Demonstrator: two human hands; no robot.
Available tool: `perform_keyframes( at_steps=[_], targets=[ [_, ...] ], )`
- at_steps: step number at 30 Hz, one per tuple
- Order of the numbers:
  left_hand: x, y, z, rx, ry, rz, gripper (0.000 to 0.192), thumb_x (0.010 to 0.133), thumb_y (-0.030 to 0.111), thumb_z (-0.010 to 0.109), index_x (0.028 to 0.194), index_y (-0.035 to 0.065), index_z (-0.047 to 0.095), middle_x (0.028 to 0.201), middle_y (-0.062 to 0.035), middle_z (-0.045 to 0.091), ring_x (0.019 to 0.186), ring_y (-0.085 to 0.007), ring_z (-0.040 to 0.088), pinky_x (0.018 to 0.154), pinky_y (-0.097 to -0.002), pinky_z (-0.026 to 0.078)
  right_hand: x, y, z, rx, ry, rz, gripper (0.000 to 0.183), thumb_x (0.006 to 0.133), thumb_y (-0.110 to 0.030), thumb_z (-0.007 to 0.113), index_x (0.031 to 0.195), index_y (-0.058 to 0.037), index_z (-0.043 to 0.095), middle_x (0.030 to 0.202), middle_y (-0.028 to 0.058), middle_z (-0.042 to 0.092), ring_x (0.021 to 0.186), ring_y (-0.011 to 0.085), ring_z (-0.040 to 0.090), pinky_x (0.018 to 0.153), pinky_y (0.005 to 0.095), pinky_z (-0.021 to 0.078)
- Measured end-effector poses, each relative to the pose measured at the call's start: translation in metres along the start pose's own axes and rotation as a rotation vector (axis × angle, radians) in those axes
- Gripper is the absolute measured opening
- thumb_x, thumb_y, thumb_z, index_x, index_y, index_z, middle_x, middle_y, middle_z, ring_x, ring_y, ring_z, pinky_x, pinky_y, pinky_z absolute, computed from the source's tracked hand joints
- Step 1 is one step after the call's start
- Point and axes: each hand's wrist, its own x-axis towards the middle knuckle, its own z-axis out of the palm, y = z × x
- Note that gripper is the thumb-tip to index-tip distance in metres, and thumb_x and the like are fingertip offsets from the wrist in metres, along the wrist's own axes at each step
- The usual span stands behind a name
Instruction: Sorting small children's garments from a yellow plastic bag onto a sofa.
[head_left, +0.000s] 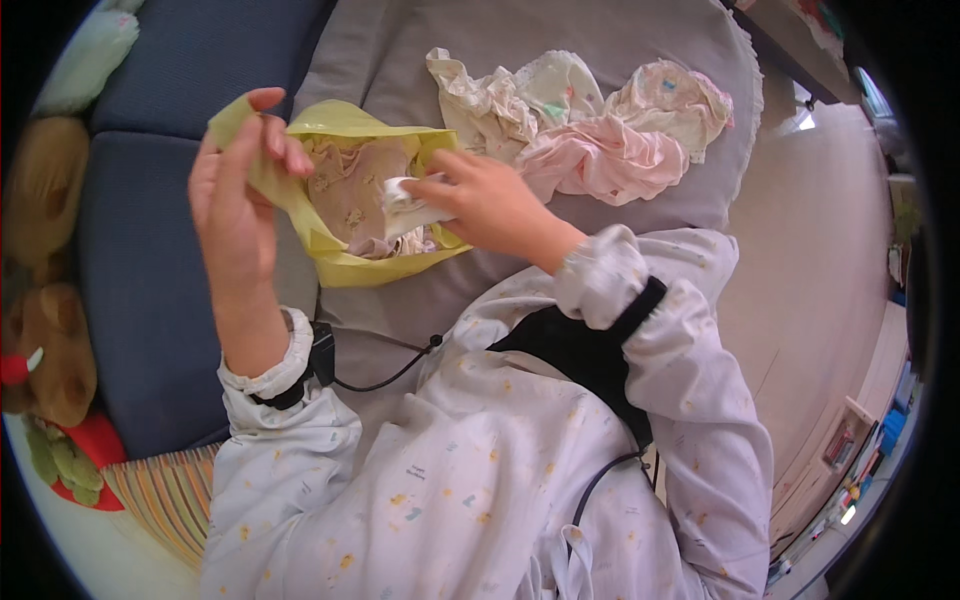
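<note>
A yellow bag (375, 271) lies with its mouth spread on the grey couch cover, clothes inside it. My left hand (238, 180) grips the raised left edge of the bag between thumb and fingers. Over the bag's mouth, my right hand (484, 199) pinches a small white cloth (409, 210). Beneath that cloth are a dusty-pink patterned garment (352, 180) and some whitish fabric, partly hidden. Just beyond my right hand, a crumpled pink garment (607, 157) rests beside a cream garment (487, 101), a white printed garment (559, 86) and a pale printed garment (667, 105).
The grey couch cover (390, 45) ends in a frayed edge at the right, above a pale floor (817, 247). Dark blue cushions (150, 285) line the left side. Plush toys (56, 352) and a striped cushion (161, 495) sit at far left. A black cable (390, 384) hangs from my left wrist.
</note>
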Motion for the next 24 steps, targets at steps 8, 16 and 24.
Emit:
perform_keyframes(
  at_steps=[8, 16, 24],
  targets=[
    [0.02, 0.011, -0.008, 0.119, -0.14, 0.03, 0.035, 0.098, 0.02, 0.037, 0.113, -0.0064, 0.055, 0.118, -0.024, 0.055, 0.092, -0.0214, 0.064, 0.072, -0.0276, 0.052, 0.091, -0.002, 0.104, -0.05, -0.054, -0.41, 0.017, 0.073, -0.014, 0.061, 0.089, -0.0123, 0.067, 0.088, 0.0053, 0.06, 0.087, 0.022, 0.063, 0.071, 0.0345, 0.0507],
    [0.039, 0.011, -0.041, 0.008, -0.401, 0.092, 0.039, 0.096, 0.015, 0.029, 0.113, -0.0103, 0.054, 0.136, -0.0363, 0.033, 0.095, -0.0205, 0.063, 0.051, -0.0186, 0.053, 0.129, 0.022, 0.137, 0.007, 0.305, 0.134, 0.015, 0.071, -0.015, 0.061, 0.084, -0.0101, 0.066, 0.079, 0.0026, 0.061, 0.08, 0.0212, 0.064, 0.067, 0.034, 0.0514],
    [0.034, 0.005, -0.021, 0.0, -0.428, -0.025, 0.04, 0.097, 0.017, 0.03, 0.11, -0.0144, 0.051, 0.133, -0.0395, 0.033, 0.084, -0.0221, 0.066, 0.048, -0.0191, 0.054, 0.145, 0.018, 0.104, -0.251, 0.436, -0.045, 0.017, 0.071, -0.019, 0.062, 0.084, -0.012, 0.067, 0.08, -0.0001, 0.061, 0.083, 0.0191, 0.062, 0.072, 0.0348, 0.0476]
  ],
)
